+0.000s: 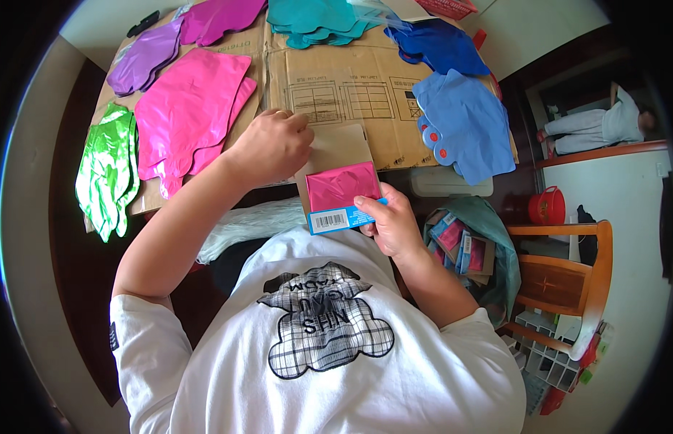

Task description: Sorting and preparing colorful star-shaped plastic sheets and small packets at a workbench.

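Note:
My right hand [391,220] grips the lower right edge of a packet [342,186], thumb on top. The packet is a folded pink foil piece on a brown card, with a blue printed strip along its near edge. Just beyond its upper left corner is my left hand [275,145], closed with the fingers curled under; whatever they may hold is hidden. On the cardboard-topped table [318,69] beyond lie flat, shiny foil pieces. A large pink stack [192,101] is nearest my left hand, and a light blue stack [466,126] lies at the right.
Green [109,163], purple [145,61], teal [322,22] and dark blue foil stacks [441,47] line the table's edges. Right of me, an open bag [499,239] holds several similar packets beside a wooden chair [560,278]. Another person [604,123] appears at the far right.

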Tool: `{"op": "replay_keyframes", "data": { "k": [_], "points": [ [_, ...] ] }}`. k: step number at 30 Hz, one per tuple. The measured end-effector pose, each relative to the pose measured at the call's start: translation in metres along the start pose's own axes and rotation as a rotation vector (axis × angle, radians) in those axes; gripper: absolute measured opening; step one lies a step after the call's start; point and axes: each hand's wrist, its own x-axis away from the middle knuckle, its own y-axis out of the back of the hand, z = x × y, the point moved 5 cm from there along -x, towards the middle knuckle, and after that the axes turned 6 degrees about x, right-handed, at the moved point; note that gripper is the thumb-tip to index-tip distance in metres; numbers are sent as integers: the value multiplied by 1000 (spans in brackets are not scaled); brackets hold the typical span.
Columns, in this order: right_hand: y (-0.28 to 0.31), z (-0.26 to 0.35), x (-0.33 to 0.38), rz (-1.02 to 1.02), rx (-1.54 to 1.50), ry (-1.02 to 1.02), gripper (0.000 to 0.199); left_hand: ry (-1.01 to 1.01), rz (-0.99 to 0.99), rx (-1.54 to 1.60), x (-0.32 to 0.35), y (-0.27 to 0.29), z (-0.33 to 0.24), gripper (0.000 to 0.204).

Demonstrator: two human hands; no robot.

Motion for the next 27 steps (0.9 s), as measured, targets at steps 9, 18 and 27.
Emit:
{"op": "replay_keyframes", "data": {
  "k": [9,18,27],
  "points": [
    [-9,1,-7,-26,4,18,15,-15,183,-44,3,0,-1,14],
    [-12,-1,-15,-14,19,9,12,-6,141,-180,5,-1,-9,17],
    [-18,-1,-18,1,31,29,11,122,-45,-142,6,-1,-7,17]
  ]
}}
